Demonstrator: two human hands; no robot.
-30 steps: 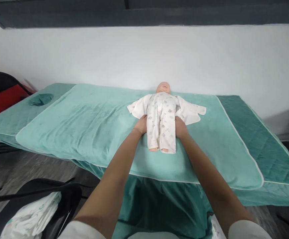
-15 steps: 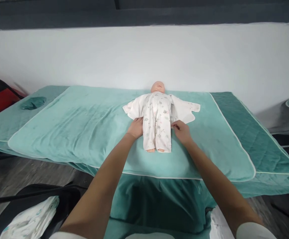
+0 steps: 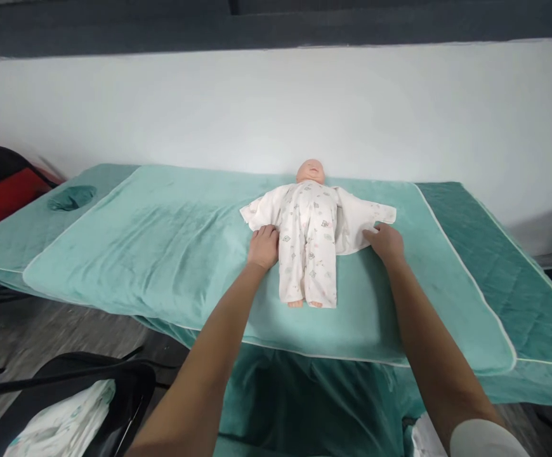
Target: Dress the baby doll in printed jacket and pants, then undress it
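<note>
Item 1: baby doll (image 3: 310, 241), on its back, head toward the wall, bare feet toward the person; it lies on the far middle part of the teal towel. It is dressed in a white printed romper (image 3: 308, 254), legs straight and side by side.

Item 2: white cloth (image 3: 354, 219), spread flat under and to either side of the doll's upper body, reaching further out on the right than on the left.

Item 3: left hand (image 3: 262, 246), palm down, fingers together and released. It lies flat on the towel, just beside the doll's hip, with its fingertips touching the near edge of the cloth.

Item 4: right hand (image 3: 386, 243), palm down at the near right edge of the cloth, well apart from the doll's body. The fingers rest on the cloth's hem; cannot tell whether they pinch it or only press on it.

Item 5: teal towel (image 3: 162, 260), white-piped, covering most of the bed and overhanging the near edge.

Item 6: bed (image 3: 504, 266), padded, with a darker teal cover and a face opening (image 3: 71, 198) at the left end; it stands against a white wall (image 3: 276, 108).

Item 7: black chair (image 3: 114, 381), lower left on the floor, carrying a white printed pack (image 3: 61, 422).

Item 8: red and black seat (image 3: 0, 190), at the far left behind the bed
</note>
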